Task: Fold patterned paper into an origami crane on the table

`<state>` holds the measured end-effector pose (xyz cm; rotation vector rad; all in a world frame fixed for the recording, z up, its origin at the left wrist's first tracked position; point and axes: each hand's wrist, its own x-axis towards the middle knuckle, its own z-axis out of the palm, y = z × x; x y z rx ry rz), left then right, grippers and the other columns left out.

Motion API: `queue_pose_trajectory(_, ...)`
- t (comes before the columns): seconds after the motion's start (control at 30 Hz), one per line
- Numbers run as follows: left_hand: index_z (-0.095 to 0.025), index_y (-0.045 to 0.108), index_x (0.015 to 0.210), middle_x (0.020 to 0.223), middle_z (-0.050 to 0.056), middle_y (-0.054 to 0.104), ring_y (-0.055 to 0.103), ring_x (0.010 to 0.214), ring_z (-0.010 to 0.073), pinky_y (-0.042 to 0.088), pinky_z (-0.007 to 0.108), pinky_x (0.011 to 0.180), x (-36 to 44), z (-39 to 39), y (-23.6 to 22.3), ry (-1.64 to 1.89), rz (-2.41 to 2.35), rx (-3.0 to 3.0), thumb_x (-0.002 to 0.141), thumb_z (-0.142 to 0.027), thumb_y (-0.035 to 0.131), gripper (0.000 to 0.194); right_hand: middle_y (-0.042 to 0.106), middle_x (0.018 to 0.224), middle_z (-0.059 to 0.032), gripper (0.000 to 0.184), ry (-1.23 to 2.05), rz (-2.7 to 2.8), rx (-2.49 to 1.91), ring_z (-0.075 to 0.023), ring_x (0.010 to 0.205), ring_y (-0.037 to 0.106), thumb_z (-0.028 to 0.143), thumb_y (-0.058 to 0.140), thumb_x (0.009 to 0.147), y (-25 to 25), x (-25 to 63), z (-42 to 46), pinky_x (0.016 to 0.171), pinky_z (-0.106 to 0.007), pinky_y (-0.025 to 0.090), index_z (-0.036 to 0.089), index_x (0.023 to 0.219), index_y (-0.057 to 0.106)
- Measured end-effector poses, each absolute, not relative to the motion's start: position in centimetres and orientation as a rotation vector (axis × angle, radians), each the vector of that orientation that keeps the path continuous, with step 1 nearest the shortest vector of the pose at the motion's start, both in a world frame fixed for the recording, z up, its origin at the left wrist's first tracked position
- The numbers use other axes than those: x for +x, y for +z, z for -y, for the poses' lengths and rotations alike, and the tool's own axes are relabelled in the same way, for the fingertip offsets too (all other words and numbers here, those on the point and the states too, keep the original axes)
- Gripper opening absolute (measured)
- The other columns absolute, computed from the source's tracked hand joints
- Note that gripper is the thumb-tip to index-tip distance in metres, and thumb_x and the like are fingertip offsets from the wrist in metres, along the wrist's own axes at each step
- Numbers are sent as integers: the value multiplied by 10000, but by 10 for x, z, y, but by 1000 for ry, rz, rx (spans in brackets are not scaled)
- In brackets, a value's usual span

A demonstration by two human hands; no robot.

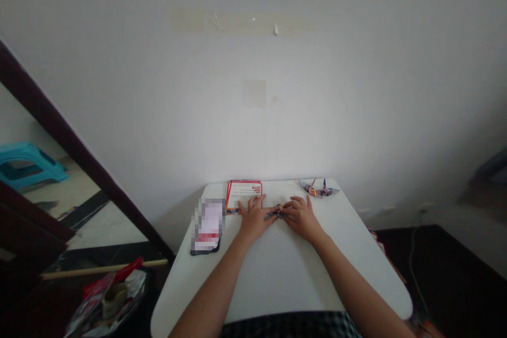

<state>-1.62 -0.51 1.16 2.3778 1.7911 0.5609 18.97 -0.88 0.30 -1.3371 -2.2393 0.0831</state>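
From my view, the pale wall (356,100) fills most of the scene, and the white bench (287,288) stands before it. On the bench, my left hand (254,219) and my right hand (304,220) meet around a small folded paper (280,211). My left fingers fan out over the lower edge of the red-bordered sheets (243,190), with the thumb reaching the folded paper; I can't tell whether that hand grips it. My right fingertips pinch its other end, the remaining fingers lifted a little apart. The phone (208,227), its screen pixelated, lies left of the sheets, near the bench's left edge. A patterned paper crane (319,190) sits at the far right corner, just beyond my right hand.
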Motion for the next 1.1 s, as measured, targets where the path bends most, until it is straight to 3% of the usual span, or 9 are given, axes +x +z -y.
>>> queue_pose_trajectory(0.2, -564, 631, 1146, 1478, -33, 453, 289, 1391, 329, -27, 772, 1074, -18, 4, 9, 594, -1771, 2411, 866, -539, 571, 287, 688, 1105, -14, 187, 73, 2220, -1333, -277, 1259, 462, 350, 626, 883, 2, 189, 7, 1123, -654, 104, 392, 1039, 721)
queue_pose_trajectory(0.53, -493, 663, 1140, 1444, -5, 497, 335, 1368, 307, -26, 758, 1092, -15, 3, 7, 719, -1701, 2428, 832, -505, 642, 309, 685, 1100, -15, 196, 80, 2220, -1328, -266, 1266, 461, 355, 620, 888, -1, 190, 6, 1122, -662, 88, 414, 1048, 716)
queue_pose_trajectory(0.73, -415, 754, 924, 1391, -28, 544, 367, 1339, 282, -23, 726, 1119, -13, 2, 7, 789, -1670, 2410, 810, -428, 696, 128, 706, 1074, -10, 172, 59, 2197, -1316, -267, 1266, 481, 336, 617, 893, -1, 189, 5, 1121, -673, 53, 390, 1015, 726)
queue_pose_trajectory(1.1, -374, 763, 880, 1384, -15, 552, 361, 1339, 296, -31, 751, 1097, -13, 2, 13, 748, -1672, 2338, 811, -422, 693, 110, 746, 1006, -1, 160, 117, 2094, -1264, -267, 1238, 524, 399, 593, 897, -6, 194, -1, 1117, -681, -4, 342, 892, 742)
